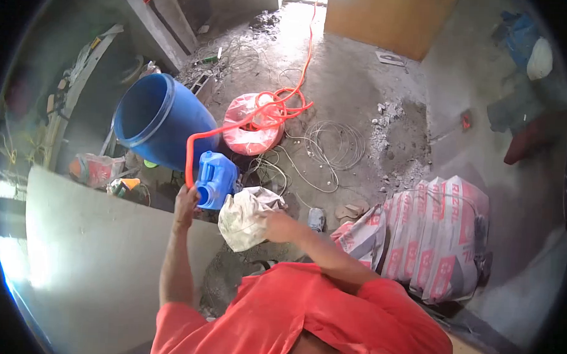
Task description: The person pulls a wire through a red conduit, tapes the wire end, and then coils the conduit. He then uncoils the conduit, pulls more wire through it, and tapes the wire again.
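Note:
My left hand (pixel 185 206) is closed around an orange-red hose (pixel 189 164), which rises from the fist and bends off to the right. Beside that fist is a blue plastic jug (pixel 217 178) with its top cut open, tilted toward me. My right hand (pixel 280 227) is at the right side of a dirty white cloth or sack (pixel 247 217), its fingers closed on the bunched fabric and partly hidden. Beyond the jug, a large blue barrel (pixel 167 113) leans with its open mouth to the upper left.
More hose lies over a red-and-white plastic-wrapped coil (pixel 250 141) and runs to the bright doorway. Loose wire (pixel 334 144) and rubble (pixel 391 128) cover parts of the floor. Stacked printed bags (pixel 434 235) stand on the right, and a pale curved panel (pixel 100 252) on the left.

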Demonstrator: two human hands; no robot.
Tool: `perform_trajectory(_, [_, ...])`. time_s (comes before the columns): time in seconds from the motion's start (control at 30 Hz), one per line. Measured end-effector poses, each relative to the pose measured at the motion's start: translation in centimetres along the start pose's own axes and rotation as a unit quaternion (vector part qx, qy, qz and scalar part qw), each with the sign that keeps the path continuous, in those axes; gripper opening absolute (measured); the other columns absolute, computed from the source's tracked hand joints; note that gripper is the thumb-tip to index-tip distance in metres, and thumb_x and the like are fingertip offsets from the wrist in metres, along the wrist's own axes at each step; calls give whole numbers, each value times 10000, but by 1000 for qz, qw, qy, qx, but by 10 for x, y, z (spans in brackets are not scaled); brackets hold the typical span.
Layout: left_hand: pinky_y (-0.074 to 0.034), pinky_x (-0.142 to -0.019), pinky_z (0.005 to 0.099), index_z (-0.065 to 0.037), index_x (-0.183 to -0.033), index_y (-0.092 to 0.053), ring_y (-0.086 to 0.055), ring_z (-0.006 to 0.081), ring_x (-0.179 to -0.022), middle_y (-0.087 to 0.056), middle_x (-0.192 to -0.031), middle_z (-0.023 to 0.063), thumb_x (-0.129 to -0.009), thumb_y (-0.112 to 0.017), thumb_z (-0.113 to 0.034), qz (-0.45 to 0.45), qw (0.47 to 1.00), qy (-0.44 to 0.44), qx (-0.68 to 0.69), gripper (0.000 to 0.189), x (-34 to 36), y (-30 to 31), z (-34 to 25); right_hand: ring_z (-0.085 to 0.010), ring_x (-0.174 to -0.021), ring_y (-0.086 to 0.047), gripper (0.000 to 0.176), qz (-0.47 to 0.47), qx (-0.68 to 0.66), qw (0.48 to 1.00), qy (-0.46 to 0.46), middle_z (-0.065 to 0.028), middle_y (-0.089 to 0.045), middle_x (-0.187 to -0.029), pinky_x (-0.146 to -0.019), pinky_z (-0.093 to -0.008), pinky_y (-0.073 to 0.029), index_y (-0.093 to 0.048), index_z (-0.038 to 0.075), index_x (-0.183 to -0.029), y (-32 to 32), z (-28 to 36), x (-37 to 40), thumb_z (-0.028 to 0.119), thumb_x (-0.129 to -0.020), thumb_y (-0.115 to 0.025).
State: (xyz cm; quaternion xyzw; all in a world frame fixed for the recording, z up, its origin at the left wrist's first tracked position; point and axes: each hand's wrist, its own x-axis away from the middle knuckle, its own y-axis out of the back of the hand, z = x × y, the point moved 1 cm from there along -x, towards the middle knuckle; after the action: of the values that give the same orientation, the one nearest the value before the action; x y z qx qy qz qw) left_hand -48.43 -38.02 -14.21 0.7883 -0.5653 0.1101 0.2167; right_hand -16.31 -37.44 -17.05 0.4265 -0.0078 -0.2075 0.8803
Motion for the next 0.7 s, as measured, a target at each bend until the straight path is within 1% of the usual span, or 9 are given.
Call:
perform_trajectory(0.07, [-520,-598,322,-39,-1024,-564,-625,138,-711,-628,-811,7,-1000,-497,-236,-20,993,-36,-110,209,-1,11,9,-338,-1194,-573,376,34,-69,981,-181,-219,-519,-1378,-995,-429,-470,-637,48,-1215,63,-43,39,286,-934,-561])
perform_trajectory(0.1, [-440,-549,474,-25,-959,-529,-635,286,-638,-557,-670,122,-951,-508,-256,-34,962,-176,-205,232,-1,23,44,-338,-1202,-567,460,-15,-89,968,-235,-214,-544,-1353,-1020,-421,-444,-594,51,-1276,61,-87,75,343,-923,-562])
perform_trajectory(0.17, [-477,-622,538,-46,-1094,-576,-631,466,-771,-646,-852,266,-942,-531,-245,-75,882,-57,-462,254,29,65,141,-356,-1226,-550,584,-86,-147,915,-365,-229,-542,-1354,-1024,-410,-431,-535,42,-1351,97,-138,154,418,-905,-557])
perform_trajectory(0.23, [-509,-770,522,2,-1142,-571,-630,416,-945,-649,-1010,258,-905,-522,-209,-39,849,143,-507,321,80,74,213,-363,-1198,-574,582,-19,-142,840,-523,-248,-589,-1273,-990,-413,-450,-537,19,-1339,134,-177,221,396,-897,-565])
perform_trajectory(0.27, [-514,-784,509,-31,-1214,-563,-633,393,-963,-655,-1013,237,-874,-559,-208,-4,749,211,-628,384,116,44,212,-363,-1157,-599,560,-38,-118,836,-534,-252,-614,-1222,-973,-410,-459,-554,15,-1319,152,-184,248,379,-895,-569])
perform_trajectory(0.3, [-530,-757,487,-46,-1261,-552,-640,352,-970,-662,-999,206,-845,-626,-247,-74,711,140,-686,468,164,12,231,-364,-1116,-624,538,-57,-92,831,-545,-256,-639,-1171,-955,-408,-469,-570,11,-1300,168,-186,269,362,-892,-574])
perform_trajectory(0.43, [-538,-742,466,-48,-1272,-553,-647,328,-920,-664,-989,181,-850,-622,-255,113,811,220,-530,475,181,-123,245,-352,-1084,-643,485,-74,-131,783,-604,-244,-663,-1128,-942,-394,-479,-616,4,-1242,200,-213,316,338,-893,-576])
perform_trajectory(0.53, [-544,-731,451,-49,-1279,-555,-652,309,-883,-665,-982,162,-854,-618,-261,214,862,190,-418,480,81,-214,219,-351,-1063,-650,453,-141,-180,761,-607,-239,-671,-1118,-941,-383,-482,-642,-1,-1201,188,-268,334,329,-897,-581])
perform_trajectory(0.7, [-555,-712,425,-52,-1292,-557,-660,279,-820,-668,-971,130,-860,-613,-271,242,898,73,-359,488,-111,-289,134,-184,-749,-672,429,-156,-220,796,-542,-139,-706,-992,-730,-322,-534,-612,-59,-1217,254,-362,299,236,-906,-605])
